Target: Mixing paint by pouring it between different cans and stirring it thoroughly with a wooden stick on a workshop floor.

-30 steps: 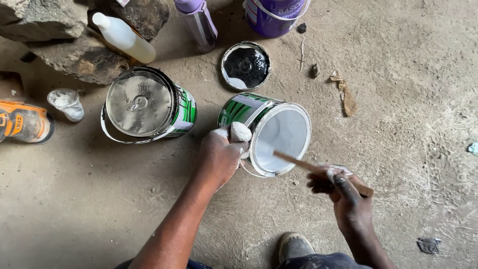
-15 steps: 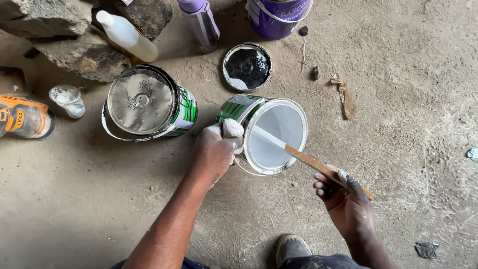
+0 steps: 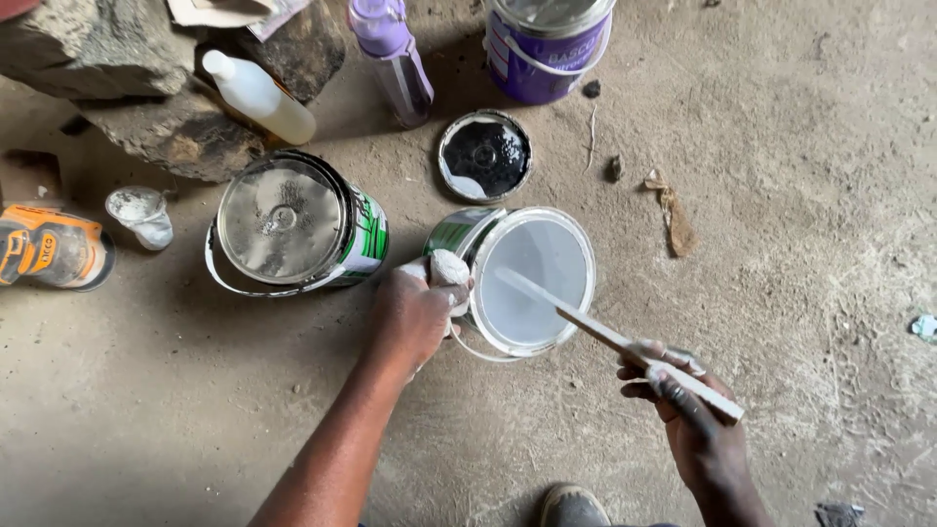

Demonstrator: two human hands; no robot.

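**Cans and Bottles Set Out on the Floor**

An open can was placed at the middle of the floor, with a stick dipped into it from the right. It was gripped at its left rim by the left hand; the stick was held by the right hand. A closed can was set just left of it, a lid behind it. Two bottles and a bucket were ranged farther back, beside rocks.

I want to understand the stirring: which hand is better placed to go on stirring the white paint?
Probably the right hand: it grips the stirring stick, whose tip sits in the open paint can. The left hand is on the can's rim.
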